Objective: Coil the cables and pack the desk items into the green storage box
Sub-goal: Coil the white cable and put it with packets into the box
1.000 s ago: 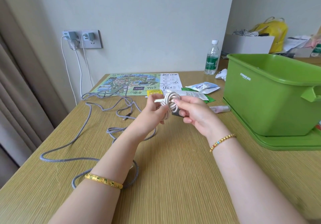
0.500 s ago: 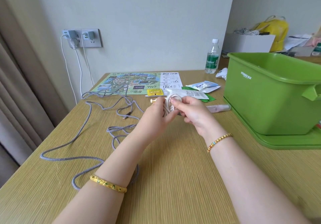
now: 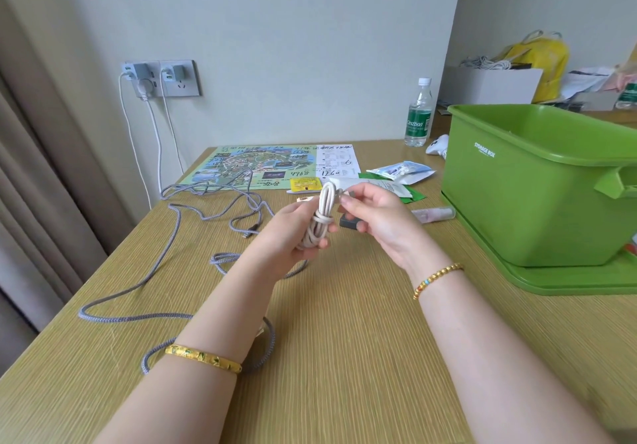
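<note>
While the left hand [image 3: 293, 230] gripped the coiled white cable [image 3: 319, 221] in curled fingers, the bundle stood roughly upright above the wooden desk [image 3: 344, 340], with one turn wrapped around its waist. The right hand [image 3: 375, 216] pinched the cable's loose end near the top of the coil, thumb and forefinger closed on it; a small dark block [image 3: 350, 222] showed just under that hand, whether held or lying on the desk couldn't be told. Green storage box [image 3: 537, 185] sat to the right of the right hand, open top, standing on its green lid [image 3: 568, 280]. Grey braided cable [image 3: 179, 240] lay uncoiled left of and beneath the left forearm, loose loops running back toward the wall socket [image 3: 162, 78], where two white leads [image 3: 157, 140] hung down. Beyond the hands: an illustrated map sheet [image 3: 255, 168], a yellow packet [image 3: 303, 184], white and blue sachets [image 3: 400, 171], a pale tube [image 3: 432, 214] just right of the right hand. Water bottle [image 3: 418, 113] stood far behind, near the wall. Gold bangle [image 3: 203, 357] on left wrist, beaded bracelet [image 3: 436, 278] on right.
</note>
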